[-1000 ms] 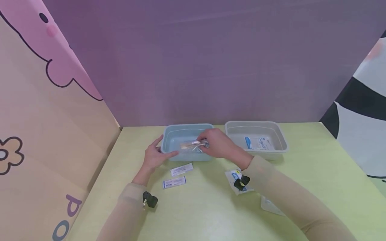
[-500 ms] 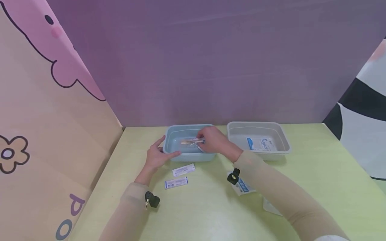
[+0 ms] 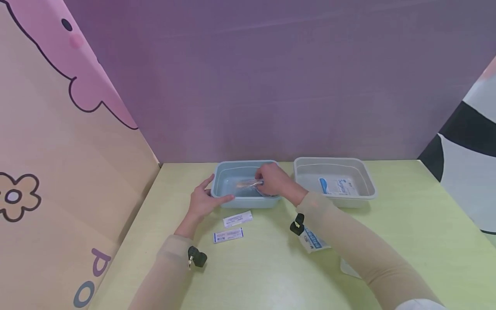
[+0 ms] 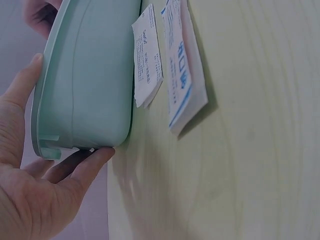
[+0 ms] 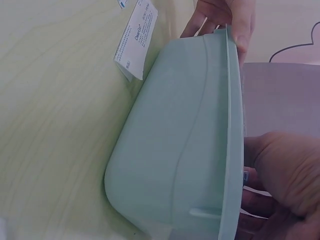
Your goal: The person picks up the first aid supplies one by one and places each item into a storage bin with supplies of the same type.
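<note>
My left hand (image 3: 203,201) grips the left end of a light blue plastic bin (image 3: 248,202), thumb along the front rim. In the left wrist view the other fingers (image 4: 92,167) brace against its end wall. Inside the bin, my right hand (image 3: 273,180) pinches a clear packet of cotton swabs (image 3: 248,184), pale thin sticks pointing left. Its fingertips are partly hidden, and the rim covers them in the right wrist view. Two small white paper packets with blue print, one (image 3: 237,218) behind the other (image 3: 228,235), lie in front of the bin.
A pale grey bin (image 3: 337,201) stands to the right with a packet marked "Surgical" (image 3: 338,186) inside. Under the right forearm lie a white and blue packet (image 3: 314,242) and a partly hidden whitish item (image 3: 349,269). A purple wall (image 3: 271,86) rises behind the table.
My right hand has lowered the swab packet further into the blue bin. My left hand keeps its hold there. The head view has shifted slightly.
</note>
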`<state>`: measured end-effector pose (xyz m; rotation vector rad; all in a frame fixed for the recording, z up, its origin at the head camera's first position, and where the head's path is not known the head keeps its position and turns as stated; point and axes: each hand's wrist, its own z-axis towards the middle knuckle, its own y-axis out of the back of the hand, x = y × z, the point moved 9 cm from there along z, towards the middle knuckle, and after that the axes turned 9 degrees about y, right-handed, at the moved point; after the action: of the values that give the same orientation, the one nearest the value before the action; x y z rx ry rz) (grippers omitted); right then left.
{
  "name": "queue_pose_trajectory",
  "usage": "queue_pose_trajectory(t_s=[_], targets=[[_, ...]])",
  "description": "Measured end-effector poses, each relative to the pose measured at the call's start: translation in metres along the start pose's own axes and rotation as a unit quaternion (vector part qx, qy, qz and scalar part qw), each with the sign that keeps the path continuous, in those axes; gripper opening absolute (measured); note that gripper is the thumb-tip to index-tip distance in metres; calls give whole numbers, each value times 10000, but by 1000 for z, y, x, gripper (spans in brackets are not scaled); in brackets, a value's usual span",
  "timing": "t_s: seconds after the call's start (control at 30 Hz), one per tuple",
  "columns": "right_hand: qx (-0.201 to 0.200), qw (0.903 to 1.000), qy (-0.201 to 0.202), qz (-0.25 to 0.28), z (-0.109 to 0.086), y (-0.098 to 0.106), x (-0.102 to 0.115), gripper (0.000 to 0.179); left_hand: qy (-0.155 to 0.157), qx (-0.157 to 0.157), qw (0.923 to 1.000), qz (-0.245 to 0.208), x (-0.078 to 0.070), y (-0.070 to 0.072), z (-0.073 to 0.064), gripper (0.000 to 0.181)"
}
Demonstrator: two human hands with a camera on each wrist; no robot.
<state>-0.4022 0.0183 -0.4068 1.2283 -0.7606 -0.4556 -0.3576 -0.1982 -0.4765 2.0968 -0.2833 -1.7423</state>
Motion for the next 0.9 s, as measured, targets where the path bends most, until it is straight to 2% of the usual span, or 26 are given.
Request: queue_pose_trajectory(t_s=[0.27, 0.47, 0.7, 0.9], targets=[[191, 9997, -134, 46, 3, -6, -7, 26, -9, -74, 10000, 64, 0, 0, 1, 109], [272, 9995, -23, -168, 5, -8, -6, 28, 15, -62, 10000, 69, -1, -1, 0, 110], [292, 9994, -171, 63, 4, -9, -7, 35, -26, -3, 10000, 9, 0, -4, 1, 109], [268, 9990, -304, 174, 0, -1, -6, 38, -34, -3, 10000, 21, -3, -6, 2, 109]])
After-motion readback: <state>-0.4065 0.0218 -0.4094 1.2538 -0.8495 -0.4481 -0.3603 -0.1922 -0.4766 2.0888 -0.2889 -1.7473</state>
